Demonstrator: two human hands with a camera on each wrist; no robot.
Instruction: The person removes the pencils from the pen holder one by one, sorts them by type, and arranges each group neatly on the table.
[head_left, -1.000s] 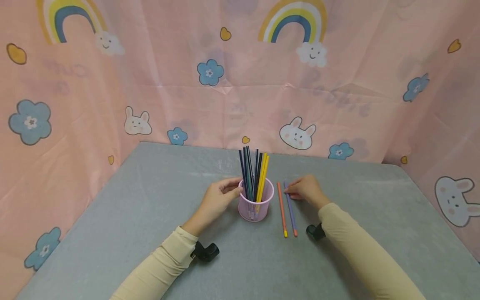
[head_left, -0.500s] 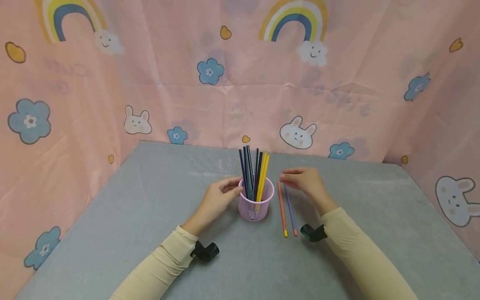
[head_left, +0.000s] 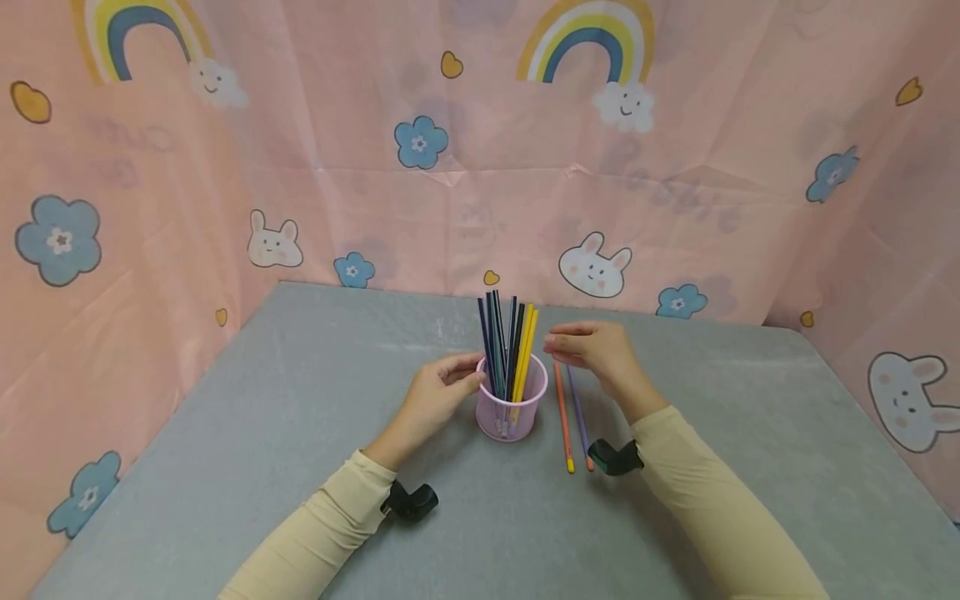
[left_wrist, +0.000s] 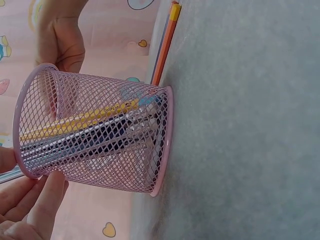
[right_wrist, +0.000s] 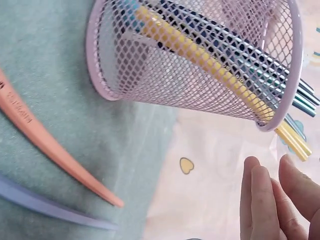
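Observation:
A pink mesh pencil cup [head_left: 487, 417] stands upright on the table. Several dark pencils [head_left: 491, 333] and a pair of yellow pencils [head_left: 530, 333] lean inside it. My left hand [head_left: 431, 404] grips the cup's rim at its left side, thumb on one side and fingers on the other. Just right of the cup my right hand [head_left: 606, 358] hovers near rim height, fingers nearly straight, holding nothing; the right wrist view shows a gap between thumb and fingers [right_wrist: 264, 202]. Below it lie an orange pencil [head_left: 563, 417] with a yellow end and a purple pencil [head_left: 577, 408], side by side.
The grey table [head_left: 300, 467] runs back to a pink printed curtain [head_left: 480, 208] that encloses it behind and at both sides. A black wrist camera [head_left: 615, 458] on the right arm overlaps the purple pencil's near end in the head view.
My right hand has left the purple pencil and moved up, away from me and left, toward the cup. The left hand, the cup and the two loose pencils stay in place.

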